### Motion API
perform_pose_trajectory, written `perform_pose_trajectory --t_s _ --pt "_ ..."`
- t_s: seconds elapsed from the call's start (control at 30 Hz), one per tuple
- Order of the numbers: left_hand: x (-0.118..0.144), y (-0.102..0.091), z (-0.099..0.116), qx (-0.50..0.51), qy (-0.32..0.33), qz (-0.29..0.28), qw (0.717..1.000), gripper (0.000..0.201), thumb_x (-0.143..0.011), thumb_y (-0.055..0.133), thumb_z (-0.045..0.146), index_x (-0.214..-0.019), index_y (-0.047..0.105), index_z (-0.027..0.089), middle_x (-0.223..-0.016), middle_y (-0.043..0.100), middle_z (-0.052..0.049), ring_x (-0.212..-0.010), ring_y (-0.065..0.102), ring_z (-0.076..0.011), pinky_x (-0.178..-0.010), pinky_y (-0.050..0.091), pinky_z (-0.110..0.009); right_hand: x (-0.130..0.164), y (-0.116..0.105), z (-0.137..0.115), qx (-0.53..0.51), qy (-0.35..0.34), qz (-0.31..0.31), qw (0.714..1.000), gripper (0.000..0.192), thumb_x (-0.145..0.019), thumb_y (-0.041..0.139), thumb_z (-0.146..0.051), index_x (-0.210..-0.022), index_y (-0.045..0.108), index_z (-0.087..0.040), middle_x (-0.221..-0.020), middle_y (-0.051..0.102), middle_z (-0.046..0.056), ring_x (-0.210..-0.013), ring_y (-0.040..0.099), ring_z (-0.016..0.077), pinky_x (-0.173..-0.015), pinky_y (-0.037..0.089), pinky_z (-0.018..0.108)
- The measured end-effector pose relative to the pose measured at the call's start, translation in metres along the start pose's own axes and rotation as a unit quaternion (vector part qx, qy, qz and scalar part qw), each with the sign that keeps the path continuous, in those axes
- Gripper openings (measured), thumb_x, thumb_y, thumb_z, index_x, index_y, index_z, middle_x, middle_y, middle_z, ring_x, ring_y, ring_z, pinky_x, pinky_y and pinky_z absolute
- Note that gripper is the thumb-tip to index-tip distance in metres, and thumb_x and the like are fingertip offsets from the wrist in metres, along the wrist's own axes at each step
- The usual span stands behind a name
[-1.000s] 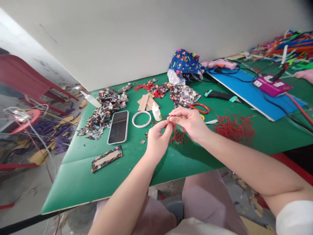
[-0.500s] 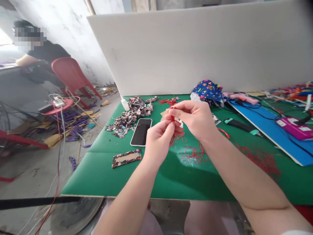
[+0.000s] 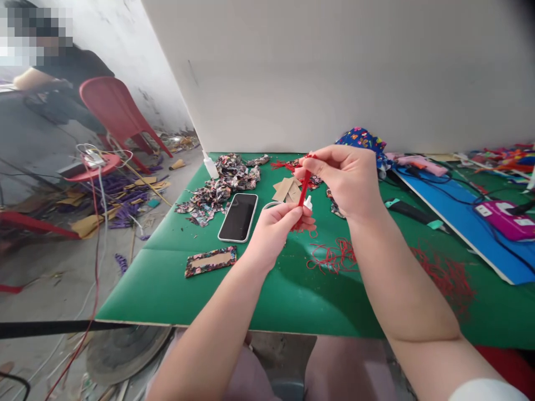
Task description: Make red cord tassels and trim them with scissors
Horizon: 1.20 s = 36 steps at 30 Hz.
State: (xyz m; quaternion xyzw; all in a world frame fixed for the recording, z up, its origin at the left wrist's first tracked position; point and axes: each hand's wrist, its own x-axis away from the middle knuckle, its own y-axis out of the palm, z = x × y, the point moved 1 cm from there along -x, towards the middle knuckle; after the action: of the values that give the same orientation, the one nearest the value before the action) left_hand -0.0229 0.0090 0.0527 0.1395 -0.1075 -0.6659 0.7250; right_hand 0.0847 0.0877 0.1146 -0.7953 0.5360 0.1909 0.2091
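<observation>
Green surface (image 3: 234, 289) below: left hand (image 3: 273, 231) and right hand (image 3: 349, 181) pinch a taut red cord (image 3: 304, 192); uneven pull could slip it loose from either pinch

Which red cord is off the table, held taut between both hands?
The short red cord, stretched between the right hand above and the left hand below. The other red cords lie loose in tangles on the green table.

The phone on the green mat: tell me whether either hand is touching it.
No: the phone lies apart while the left hand and right hand hold a red cord.
</observation>
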Motion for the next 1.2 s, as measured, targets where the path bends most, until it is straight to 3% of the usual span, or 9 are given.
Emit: perform_pose_trajectory --t_s 0.17,0.27,0.37,0.47,0.6,0.77,0.93,1.2 --pt "-0.003 -0.005 -0.005 -0.107 -0.017 -0.040 0.993 0.018 -0.079 0.054 0.027 -0.074 0.066 0.014 -0.075 0.068 -0.004 -0.072 0.063 -0.0124 -0.076 0.049 -0.027 0.000 -0.003 0.001 0.002 -0.010 -0.003 1.000 0.020 -0.074 0.064 -0.039 -0.073 0.065 -0.019 -0.069 0.067 0.000 -0.069 0.064 0.0123 -0.072 0.054 0.031" --pt "-0.005 -0.016 -0.001 -0.250 -0.007 -0.067 0.966 0.019 -0.079 0.054 0.028 -0.083 0.069 0.017 -0.099 0.068 -0.008 -0.094 0.062 -0.0176 -0.085 0.047 -0.031 0.000 -0.001 0.004 -0.005 -0.014 -0.011 1.000 0.020 -0.074 0.065 -0.038 -0.073 0.066 -0.018 -0.069 0.067 0.000 -0.068 0.065 0.0121 -0.070 0.054 0.030" --pt "-0.004 -0.028 0.012 -0.346 0.083 -0.011 0.934 0.025 -0.076 0.059 0.028 -0.100 0.067 0.022 -0.120 0.060 -0.007 -0.114 0.053 -0.0219 -0.094 0.042 -0.036 -0.001 0.003 0.010 -0.008 -0.018 -0.028 0.999 0.015 -0.074 0.066 -0.033 -0.073 0.066 -0.018 -0.068 0.067 -0.001 -0.067 0.066 0.0127 -0.068 0.056 0.030" --pt "0.004 -0.032 0.032 -0.335 0.184 0.067 0.921 0.022 -0.082 0.053 0.032 -0.092 0.070 0.021 -0.116 0.063 -0.005 -0.114 0.053 -0.0209 -0.099 0.039 -0.036 -0.001 0.007 0.014 0.012 -0.039 -0.039 0.998 0.005 -0.074 0.067 -0.024 -0.071 0.067 -0.020 -0.072 0.069 -0.001 -0.078 0.067 0.0159 -0.077 0.056 0.034" --pt "0.015 -0.023 0.047 -0.301 0.256 0.057 0.917 0.032 -0.087 0.044 0.036 -0.082 0.072 0.022 -0.112 0.066 -0.002 -0.116 0.052 -0.0202 -0.102 0.036 -0.035 0.001 0.013 0.014 0.070 -0.083 -0.061 0.992 0.007 -0.071 0.069 -0.016 -0.069 0.069 -0.023 -0.090 0.070 -0.002 -0.112 0.057 0.0211 -0.100 0.045 0.041" --pt "0.013 -0.015 0.037 -0.241 0.237 0.040 0.940 0.042 -0.090 0.036 0.043 -0.085 0.072 0.022 -0.101 0.070 -0.003 -0.112 0.057 -0.0197 -0.102 0.038 -0.037 0.005 0.020 0.012 0.062 -0.079 -0.073 0.992 0.009 -0.072 0.068 -0.017 -0.067 0.068 -0.024 -0.092 0.069 -0.004 -0.109 0.059 0.0214 -0.100 0.044 0.045" --pt "0.007 -0.017 0.030 -0.193 0.191 0.048 0.961 0.044 -0.089 0.036 0.045 -0.086 0.072 0.021 -0.091 0.072 -0.004 -0.108 0.059 -0.0203 -0.100 0.040 -0.038 0.004 0.019 0.013 0.032 -0.073 -0.077 0.994 0.008 -0.074 0.067 -0.024 -0.066 0.067 -0.023 -0.081 0.068 -0.003 -0.103 0.062 0.0214 -0.096 0.047 0.046" --pt "0.005 -0.013 0.026 -0.153 0.105 0.034 0.982 0.044 -0.087 0.039 0.046 -0.080 0.073 0.020 -0.091 0.073 -0.004 -0.102 0.062 -0.0217 -0.096 0.044 -0.038 0.002 0.012 0.011 0.003 -0.051 -0.050 0.997 0.012 -0.075 0.066 -0.032 -0.070 0.064 -0.021 -0.067 0.066 -0.004 -0.070 0.065 0.0136 -0.071 0.056 0.031"
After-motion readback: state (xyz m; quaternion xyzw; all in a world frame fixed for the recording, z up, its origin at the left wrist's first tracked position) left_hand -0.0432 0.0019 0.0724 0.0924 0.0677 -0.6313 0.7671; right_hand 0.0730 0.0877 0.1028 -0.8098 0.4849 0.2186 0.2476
